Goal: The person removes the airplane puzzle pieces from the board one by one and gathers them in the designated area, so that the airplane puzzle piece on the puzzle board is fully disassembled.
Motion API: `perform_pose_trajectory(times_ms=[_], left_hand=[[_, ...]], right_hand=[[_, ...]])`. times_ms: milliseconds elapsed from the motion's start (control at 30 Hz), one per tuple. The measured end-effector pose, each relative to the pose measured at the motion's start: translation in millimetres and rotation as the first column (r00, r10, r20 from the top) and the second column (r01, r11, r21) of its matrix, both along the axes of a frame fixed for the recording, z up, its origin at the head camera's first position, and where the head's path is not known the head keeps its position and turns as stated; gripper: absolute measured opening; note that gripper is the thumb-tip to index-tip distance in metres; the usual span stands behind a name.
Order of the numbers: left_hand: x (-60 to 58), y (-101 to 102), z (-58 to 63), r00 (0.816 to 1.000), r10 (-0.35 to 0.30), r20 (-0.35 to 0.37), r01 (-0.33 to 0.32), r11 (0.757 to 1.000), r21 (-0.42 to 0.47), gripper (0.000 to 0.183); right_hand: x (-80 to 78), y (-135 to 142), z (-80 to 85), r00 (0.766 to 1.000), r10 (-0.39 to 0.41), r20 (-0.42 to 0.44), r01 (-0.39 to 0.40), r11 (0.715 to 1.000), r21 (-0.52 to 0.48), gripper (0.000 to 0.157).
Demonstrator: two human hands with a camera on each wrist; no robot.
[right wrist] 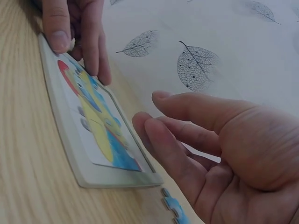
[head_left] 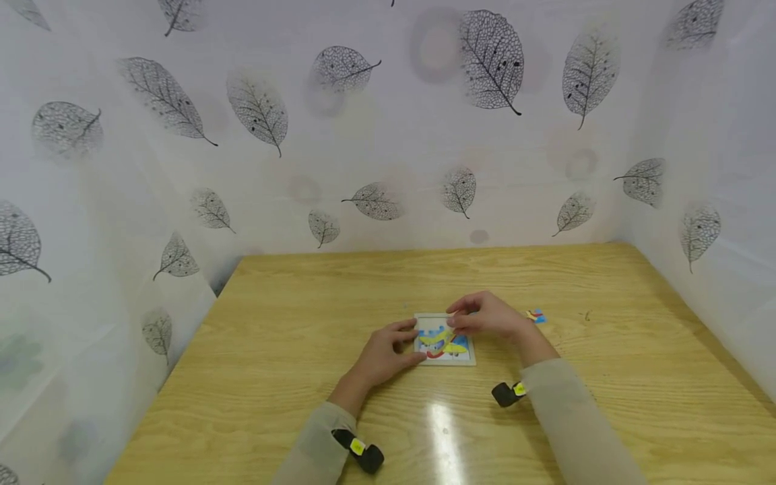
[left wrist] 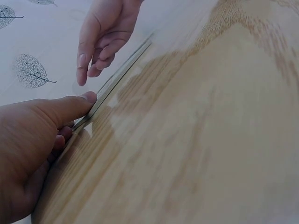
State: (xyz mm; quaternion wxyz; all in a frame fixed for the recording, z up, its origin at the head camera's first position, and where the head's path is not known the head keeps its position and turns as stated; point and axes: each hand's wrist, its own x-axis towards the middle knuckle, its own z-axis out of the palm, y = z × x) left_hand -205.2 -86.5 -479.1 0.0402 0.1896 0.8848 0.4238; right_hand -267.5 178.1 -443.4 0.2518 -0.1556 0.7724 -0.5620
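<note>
A small jigsaw puzzle [head_left: 432,338] in a white frame [head_left: 455,362] lies on the wooden table, mostly filled with a yellow, blue and red picture. My left hand [head_left: 384,353] rests at the frame's left side, thumb on its near corner and fingers along the edge. The right wrist view shows those fingers [right wrist: 92,44] fairly straight against the puzzle. Over the far right part of the puzzle hovers my right hand [head_left: 485,315]. Its thumb [right wrist: 187,103] and fingers are apart, and nothing shows between them in the right wrist view.
One loose puzzle piece [head_left: 536,316], blue with yellow and red, lies on the table [head_left: 303,310] just right of the frame, beyond my right wrist. A white leaf-printed curtain [head_left: 388,135] surrounds the back and sides. Each wrist wears a black camera mount [head_left: 366,458].
</note>
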Motion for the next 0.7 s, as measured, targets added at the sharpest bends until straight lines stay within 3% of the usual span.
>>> perform_pose_trajectory(times_ms=[700], left_hand=[[1.1,-1.0,2.1,1.000,-0.016,-0.020,0.016,1.000,0.012,0.053]], right_hand=[[12.6,-34.9,0.4,0.993,0.112,-0.044,-0.105,0.984,0.148,0.036]])
